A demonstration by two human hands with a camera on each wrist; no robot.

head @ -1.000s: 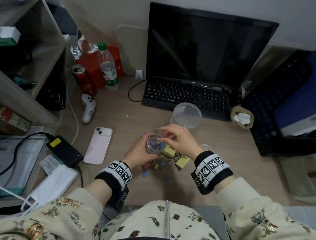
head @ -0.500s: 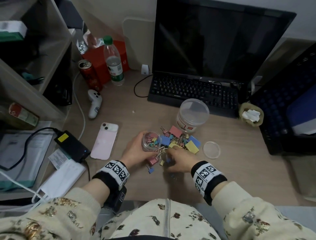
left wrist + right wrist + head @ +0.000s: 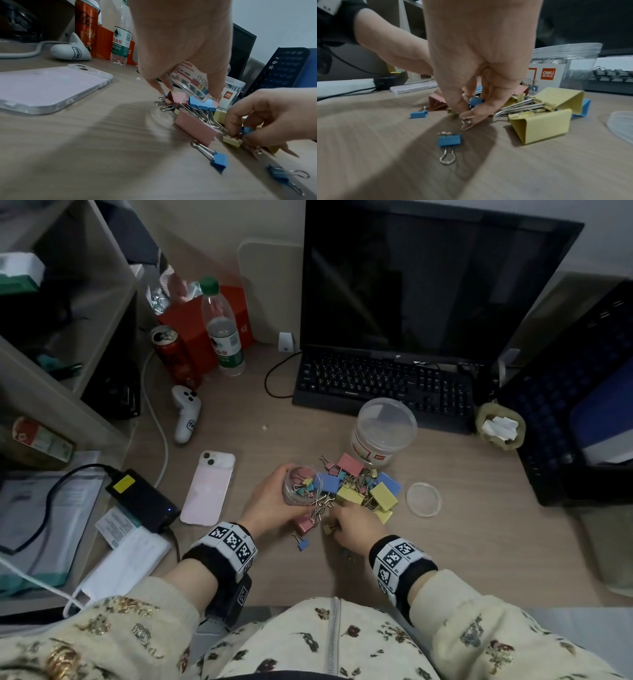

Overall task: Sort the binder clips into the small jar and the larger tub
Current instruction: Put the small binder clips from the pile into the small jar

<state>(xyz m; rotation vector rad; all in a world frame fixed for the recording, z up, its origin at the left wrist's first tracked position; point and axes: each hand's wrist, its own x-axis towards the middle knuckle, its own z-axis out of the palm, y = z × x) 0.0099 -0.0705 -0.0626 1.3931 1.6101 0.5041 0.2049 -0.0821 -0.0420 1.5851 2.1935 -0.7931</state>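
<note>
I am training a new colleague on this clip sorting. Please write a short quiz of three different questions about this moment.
1. True or false: the larger tub is lying on its side.
2. What does the left hand hold? A) phone B) small jar C) can
3. Fill in: the right hand pinches small binder clips, one of them ____ in colour.

Key: 1 false, it stands upright. 2 B, the small jar. 3 blue, see the clip.

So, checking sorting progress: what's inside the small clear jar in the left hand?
The small clear jar, gripped by the left hand, holds several small coloured binder clips. The palm covers its lower side, so no count.
</note>
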